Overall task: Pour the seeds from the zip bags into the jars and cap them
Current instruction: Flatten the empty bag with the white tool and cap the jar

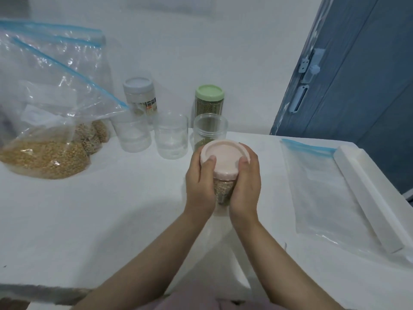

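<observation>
Your left hand [200, 184] and right hand [245, 186] both grip one filled jar [221, 191] at the centre of the worktop [111, 209]. Fingers of each hand curl round its sides, and both thumbs press on the rim of the pink lid [223, 158] seated on its mouth. Pale seeds show through the jar wall between your palms. Whether the base touches the worktop cannot be told.

At 12 o'clock from that jar, just behind it, stands an open jar [210, 130] with green seeds in its bottom. Behind that stands a full jar with a green lid [209, 100]. At 11 o'clock stand two empty clear jars [172, 136], side by side and uncapped. Behind them is a jar with a grey lid [138, 95].

At 9 to 10 o'clock, well apart, zip bags [44, 130] lie in a heap, the front one holding yellow-brown seeds. At 3 o'clock an empty zip bag [324, 193] lies flat, beside a white bar [368, 198] along the worktop's edge. A blue door [357, 74] stands at 1 o'clock.
</observation>
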Demonstrator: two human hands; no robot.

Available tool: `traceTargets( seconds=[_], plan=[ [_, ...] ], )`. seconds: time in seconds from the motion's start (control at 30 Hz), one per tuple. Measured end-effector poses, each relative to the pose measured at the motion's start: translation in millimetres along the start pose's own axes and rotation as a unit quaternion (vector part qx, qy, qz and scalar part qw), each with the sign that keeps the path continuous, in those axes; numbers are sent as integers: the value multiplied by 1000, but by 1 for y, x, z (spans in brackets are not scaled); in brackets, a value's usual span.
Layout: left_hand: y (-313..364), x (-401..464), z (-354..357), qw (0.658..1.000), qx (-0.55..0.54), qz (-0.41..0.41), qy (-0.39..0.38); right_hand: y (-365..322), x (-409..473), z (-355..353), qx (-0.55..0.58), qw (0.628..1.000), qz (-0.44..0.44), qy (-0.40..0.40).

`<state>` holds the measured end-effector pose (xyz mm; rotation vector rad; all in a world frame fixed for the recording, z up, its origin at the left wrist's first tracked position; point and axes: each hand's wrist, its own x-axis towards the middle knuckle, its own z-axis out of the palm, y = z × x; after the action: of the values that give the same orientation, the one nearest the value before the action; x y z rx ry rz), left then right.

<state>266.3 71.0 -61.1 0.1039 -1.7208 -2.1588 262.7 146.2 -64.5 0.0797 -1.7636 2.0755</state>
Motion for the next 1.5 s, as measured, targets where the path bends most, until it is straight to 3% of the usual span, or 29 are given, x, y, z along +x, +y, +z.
traceTargets(
  seconds=[0.27, 0.53, 0.8, 1.0, 1.23, 1.5],
  plan=[
    [88, 82, -5, 994, 44, 81, 61, -67, 67, 74, 26, 998, -5, -64],
    [153, 211, -13, 985, 93, 135, 47, -95, 166, 169, 7, 996, -68, -49],
    [109, 299, -35, 988, 126, 85, 11, -34, 228, 218, -26, 998, -34, -43],
    [61, 324, -46, 990, 138, 6, -15, 24, 235, 225, -59, 998, -2, -31],
    [21, 325, -56, 978, 206, -39, 4, 66, 234, 222, -138, 988, 43, -47],
    [-2, 324, -64, 971, 238, -19, 21, 82, 231, 222, -248, 966, 21, -69]
  ],
)
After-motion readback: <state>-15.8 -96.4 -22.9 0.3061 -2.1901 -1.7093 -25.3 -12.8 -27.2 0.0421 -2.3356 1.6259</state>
